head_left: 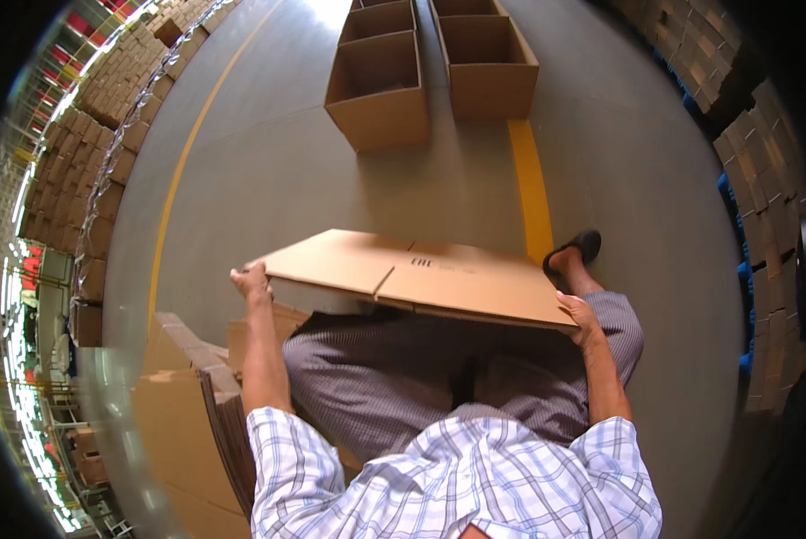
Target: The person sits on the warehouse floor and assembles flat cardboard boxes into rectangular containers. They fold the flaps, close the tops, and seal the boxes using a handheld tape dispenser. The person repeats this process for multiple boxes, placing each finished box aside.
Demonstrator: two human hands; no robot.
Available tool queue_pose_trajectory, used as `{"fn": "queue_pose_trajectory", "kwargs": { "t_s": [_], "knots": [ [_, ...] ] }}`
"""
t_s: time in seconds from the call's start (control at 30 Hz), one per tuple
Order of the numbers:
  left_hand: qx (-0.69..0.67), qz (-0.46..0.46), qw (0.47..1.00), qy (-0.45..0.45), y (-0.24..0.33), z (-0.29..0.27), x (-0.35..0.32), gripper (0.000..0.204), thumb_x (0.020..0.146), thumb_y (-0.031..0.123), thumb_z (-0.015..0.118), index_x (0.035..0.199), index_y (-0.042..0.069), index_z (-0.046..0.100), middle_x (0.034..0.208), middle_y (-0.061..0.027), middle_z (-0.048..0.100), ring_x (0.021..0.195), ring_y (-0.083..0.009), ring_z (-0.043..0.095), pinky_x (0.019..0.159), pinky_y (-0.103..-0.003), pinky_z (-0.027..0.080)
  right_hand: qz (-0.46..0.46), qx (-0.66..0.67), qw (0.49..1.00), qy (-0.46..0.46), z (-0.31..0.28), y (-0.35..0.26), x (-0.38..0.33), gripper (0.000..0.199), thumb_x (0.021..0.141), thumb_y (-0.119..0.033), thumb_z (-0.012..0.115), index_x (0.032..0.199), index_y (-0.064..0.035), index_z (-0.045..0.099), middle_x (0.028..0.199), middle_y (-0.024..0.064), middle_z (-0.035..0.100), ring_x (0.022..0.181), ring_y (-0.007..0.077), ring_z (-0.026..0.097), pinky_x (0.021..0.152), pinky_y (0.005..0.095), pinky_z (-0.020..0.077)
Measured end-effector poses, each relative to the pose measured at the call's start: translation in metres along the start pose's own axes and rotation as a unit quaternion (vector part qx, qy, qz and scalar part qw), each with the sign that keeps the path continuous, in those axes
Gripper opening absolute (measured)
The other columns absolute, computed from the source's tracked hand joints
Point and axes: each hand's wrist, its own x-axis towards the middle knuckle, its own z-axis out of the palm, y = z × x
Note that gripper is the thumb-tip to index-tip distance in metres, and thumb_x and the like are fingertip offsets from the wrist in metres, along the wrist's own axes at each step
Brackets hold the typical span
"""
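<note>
A flat, folded cardboard box (475, 280) is held out level above my lap, a slit between its flaps facing up. My left hand (253, 280) grips its left end, with the thumb along the edge. At the opposite end, my right hand (580, 316) is closed round the right corner, thumb on top. The fingers under the cardboard are partly hidden. Close to my left forearm leans a stack of flattened cardboard boxes (183, 422).
Ahead stand two rows of opened boxes, a left row (385, 121) and a right row (493, 90). Yellow lines (530, 184) run along the grey floor (268, 180). Stacked cartons line the left (66, 180) and right (762, 171) sides. My foot in a dark shoe (585, 244) rests beyond the right hand.
</note>
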Motion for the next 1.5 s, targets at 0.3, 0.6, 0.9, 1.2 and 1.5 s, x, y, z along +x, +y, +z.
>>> {"fn": "queue_pose_trajectory", "kwargs": {
  "t_s": [0.3, 0.6, 0.9, 1.2, 1.5],
  "knots": [
    [-0.057, 0.102, 0.977, -0.18, -0.021, 0.066, -0.175, 0.094, 0.086, 0.006, 0.057, 0.152, -0.001, -0.01, 0.149, -0.0312, 0.03, 0.132, -0.0365, 0.042, 0.107, -0.04, 0.038, 0.11, -0.063, 0.989, -0.077, 0.154, 0.06, -0.091, 0.04, 0.097, -0.043, 0.057, 0.115, -0.008, 0.05, 0.087, 0.0059, 0.066, 0.057, 0.0127, 0.06, 0.05, 0.0227, 0.0462],
    [-0.246, -0.042, 0.908, -0.337, -0.063, 0.029, -0.21, 0.067, 0.099, 0.044, 0.054, 0.131, -0.013, 0.043, 0.123, -0.0176, 0.057, 0.106, -0.0242, 0.058, 0.093, -0.036, 0.049, -0.107, -0.412, 0.885, -0.191, 0.173, 0.033, -0.104, 0.047, 0.092, -0.037, 0.067, 0.119, 0.0008, 0.061, 0.071, 0.0051, 0.063, 0.062, 0.0125, 0.058, 0.06, 0.0259, 0.0487],
    [-0.238, 0.093, 0.861, -0.439, -0.061, 0.042, -0.246, 0.073, 0.101, 0.055, 0.038, 0.149, 0.001, 0.025, 0.148, -0.013, 0.036, 0.135, -0.0241, 0.035, 0.113, -0.037, 0.029, -0.225, -0.498, 0.813, -0.202, 0.239, -0.006, -0.05, 0.065, 0.094, -0.053, 0.055, 0.134, -0.0015, 0.053, 0.132, 0.0219, 0.054, 0.124, 0.0331, 0.051, 0.106, 0.0376, 0.0377],
    [-0.228, 0.079, 0.869, -0.433, -0.042, 0.035, -0.259, 0.09, 0.096, 0.05, 0.054, 0.155, 0.004, 0.002, 0.153, -0.0173, 0.028, 0.139, -0.0293, 0.033, 0.11, -0.041, 0.034, -0.219, -0.404, 0.875, -0.152, 0.221, -0.026, -0.048, 0.038, 0.095, -0.029, 0.063, 0.121, -0.0005, 0.061, 0.116, 0.0169, 0.066, 0.107, 0.0245, 0.065, 0.092, 0.0334, 0.0505],
    [-0.171, -0.056, 0.876, -0.448, -0.042, 0.017, -0.267, 0.041, 0.089, 0.008, 0.048, 0.128, -0.004, 0.04, 0.114, -0.0206, 0.058, 0.086, -0.0318, 0.067, 0.061, -0.044, 0.062, -0.459, -0.486, 0.737, -0.099, 0.217, -0.019, -0.069, 0.019, 0.092, -0.012, 0.061, 0.108, -0.0026, 0.065, 0.1, 0.0176, 0.067, 0.091, 0.0315, 0.067, 0.08, 0.036, 0.0539]
  ]
}}
